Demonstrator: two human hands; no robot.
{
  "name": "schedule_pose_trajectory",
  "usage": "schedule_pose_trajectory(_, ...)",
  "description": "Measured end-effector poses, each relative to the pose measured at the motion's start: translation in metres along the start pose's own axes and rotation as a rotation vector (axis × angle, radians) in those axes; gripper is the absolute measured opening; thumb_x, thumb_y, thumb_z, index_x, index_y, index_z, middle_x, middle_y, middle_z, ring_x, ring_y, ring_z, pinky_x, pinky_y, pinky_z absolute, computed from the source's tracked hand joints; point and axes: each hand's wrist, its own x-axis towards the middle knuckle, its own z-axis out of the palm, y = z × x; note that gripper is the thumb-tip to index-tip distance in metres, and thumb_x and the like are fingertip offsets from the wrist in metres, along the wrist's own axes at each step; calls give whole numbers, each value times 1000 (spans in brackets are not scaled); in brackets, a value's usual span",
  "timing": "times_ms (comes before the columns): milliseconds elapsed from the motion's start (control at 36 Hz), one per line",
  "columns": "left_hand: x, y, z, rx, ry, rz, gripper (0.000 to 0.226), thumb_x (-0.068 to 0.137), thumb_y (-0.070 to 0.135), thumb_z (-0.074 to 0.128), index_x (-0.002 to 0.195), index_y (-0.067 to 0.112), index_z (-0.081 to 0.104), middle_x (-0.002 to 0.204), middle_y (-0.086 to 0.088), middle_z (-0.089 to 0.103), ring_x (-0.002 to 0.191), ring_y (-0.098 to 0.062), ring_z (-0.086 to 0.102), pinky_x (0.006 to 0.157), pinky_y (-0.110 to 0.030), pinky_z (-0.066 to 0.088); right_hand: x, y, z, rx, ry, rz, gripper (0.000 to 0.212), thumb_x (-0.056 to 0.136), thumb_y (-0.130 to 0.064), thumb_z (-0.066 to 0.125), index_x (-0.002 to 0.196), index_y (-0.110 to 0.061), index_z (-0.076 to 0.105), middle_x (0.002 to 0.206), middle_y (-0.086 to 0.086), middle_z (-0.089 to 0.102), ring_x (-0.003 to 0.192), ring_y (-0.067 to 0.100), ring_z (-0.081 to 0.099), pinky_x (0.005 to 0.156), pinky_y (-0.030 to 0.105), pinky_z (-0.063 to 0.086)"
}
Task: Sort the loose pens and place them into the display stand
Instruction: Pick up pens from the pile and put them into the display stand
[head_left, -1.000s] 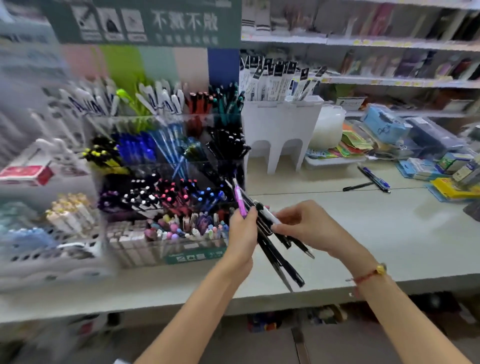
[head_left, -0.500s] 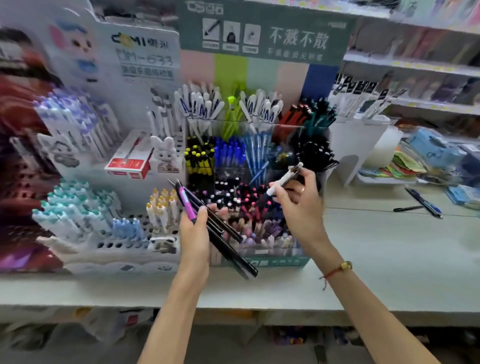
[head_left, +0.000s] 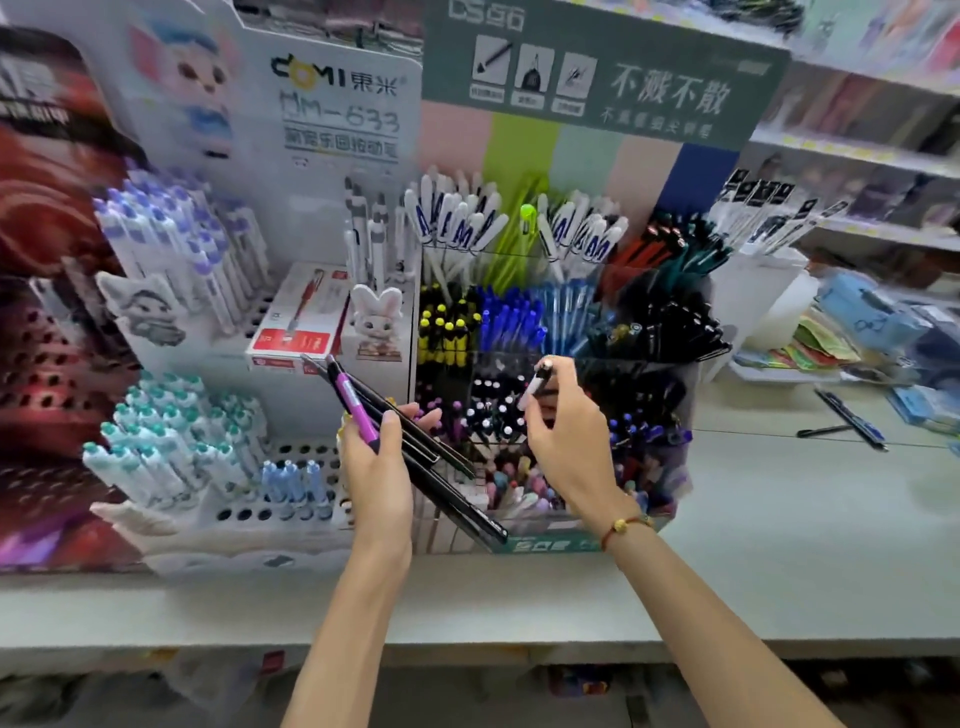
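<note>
White pen (head_left: 535, 385): I'm pinching it in my right hand (head_left: 563, 441).
Left hand (head_left: 376, 470): I'm gripping the pen bundle (head_left: 415, 441).

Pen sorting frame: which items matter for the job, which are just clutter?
In play:
left hand gripping bundle of black pens with one purple pen
right hand pinching white pen with black tip
clear tiered display stand

Clutter:
red-and-white pen box
white rabbit figurine

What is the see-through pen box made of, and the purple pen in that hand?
The display stand looks like clear glossy plastic, probably acrylic: pens show through its walls. The purple pen in the left hand looks like smooth coloured plastic, though blur leaves that open.
</note>
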Motion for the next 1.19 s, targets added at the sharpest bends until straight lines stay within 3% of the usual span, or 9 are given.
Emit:
schedule_pose_trajectory(139, 1, 1, -1, -57, -29, -17, 28, 104, 19, 37, 128, 6, 45, 115, -13, 66, 95, -15, 70, 75, -22, 57, 13, -3, -11, -58, -82, 18, 21, 100, -24, 46, 105, -14, 64, 96, 1, 64, 96, 16, 52, 78, 30, 43)
schedule_pose_trajectory(250, -3, 3, 4, -130, -33, -26, 20, 103, 16, 37, 118, 10, 49, 96, 2, 72, 96, -14, 70, 81, -27, 58, 23, 2, -13, -136, -227, 147, 25, 96, -25, 54, 107, -9, 71, 95, 8, 68, 93, 23, 60, 81, 31, 45)
schedule_pose_trajectory(361, -8, 5, 11, -164, -46, -51, 26, 104, 18, 37, 124, 7, 50, 107, -11, 71, 95, -16, 70, 85, -35, 57, 29, -3, -7, -91, -223, 299, 16, 85, -29, 69, 98, -19, 71, 79, -3, 70, 80, 15, 66, 74, 31, 55)
schedule_pose_trajectory(611, -12, 15, 20, -182, -78, -35, 21, 104, 21, 37, 112, 15, 55, 99, -3, 74, 97, -19, 69, 86, -37, 54, 26, -6, -13, -339, -238, 103, 27, 88, -47, 63, 98, -25, 75, 102, 0, 65, 106, 20, 49, 75, 30, 44)
schedule_pose_trajectory(722, -14, 21, 25, -235, -37, 27, 23, 104, 21, 36, 120, 12, 50, 97, -3, 74, 99, -17, 69, 89, -40, 54, 1, -22, -36, 43, -119, 156, 34, 97, -44, 47, 98, -23, 74, 91, -2, 67, 93, 16, 57, 75, 27, 43)
schedule_pose_trajectory(833, -12, 28, 37, -289, 19, 61, 22, 104, 21, 37, 117, 9, 51, 95, -1, 74, 94, -12, 69, 91, -38, 55, -17, -49, -57, 492, -479, 624, 47, 98, -54, 29, 92, -26, 66, 82, -4, 66, 63, 4, 61, 62, 22, 48)
schedule_pose_trajectory(889, -11, 27, 47, -305, 40, 65, 17, 104, 23, 38, 112, 13, 50, 100, -3, 72, 96, -14, 68, 92, -40, 54, -24, -57, -57, 799, -530, 855, 37, 96, -54, 41, 98, -22, 59, 73, -1, 65, 52, 10, 58, 47, 21, 44)
schedule_pose_trajectory(1056, -18, 28, 79, -330, 21, 90, 11, 103, 20, 39, 104, 15, 49, 90, 3, 72, 89, -10, 68, 77, -28, 54, -26, -55, -58, 1220, -194, 903, 17, 94, -25, 59, 98, -9, 60, 58, 0, 54, 43, 5, 45, 44, 13, 40)
schedule_pose_trajectory(1194, -26, 31, 107, -367, -89, 75, 14, 104, 19, 38, 112, 15, 49, 88, 5, 74, 97, -10, 68, 88, -29, 54, -20, -46, -80, 1506, 13, 967, 16, 86, -22, 68, 83, -6, 68, 67, 2, 61, 51, 3, 55, 48, 9, 48)
